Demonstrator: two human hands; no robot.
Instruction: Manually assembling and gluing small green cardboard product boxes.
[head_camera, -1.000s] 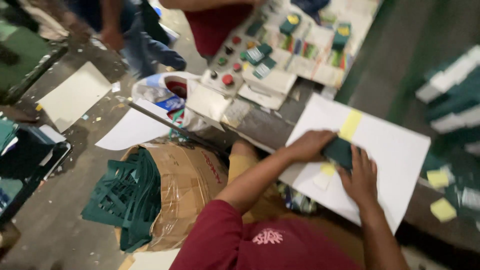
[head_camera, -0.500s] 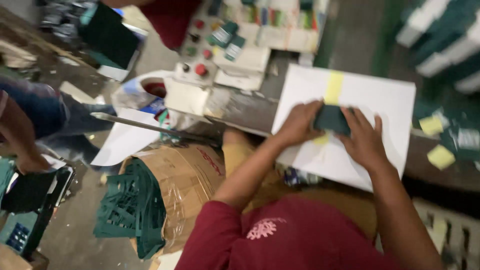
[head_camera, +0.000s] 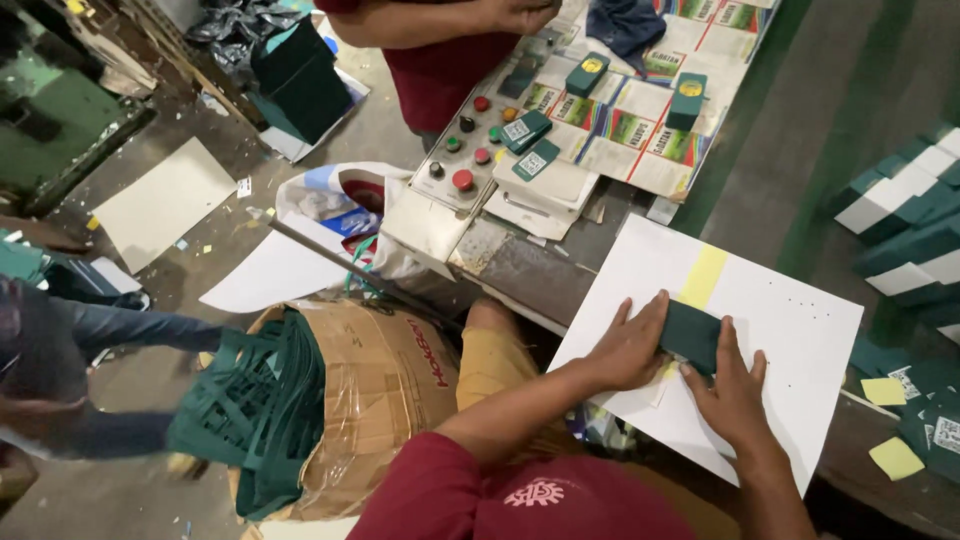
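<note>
Between the hands sits a dark green card (head_camera: 692, 335) on white sheets (head_camera: 790, 330); left hand (head_camera: 630, 345) and right hand (head_camera: 730, 395) press it flat, fingers spread, gripping nothing.

The scene is evenly lit from overhead, bright on the white sheet (head_camera: 790, 330); motion blur is seen at the left edge, and shadows are soft

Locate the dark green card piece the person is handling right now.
In the head view, the dark green piece lies on the white sheet, right of centre, between the left hand and right hand, below a yellow strip.
</note>
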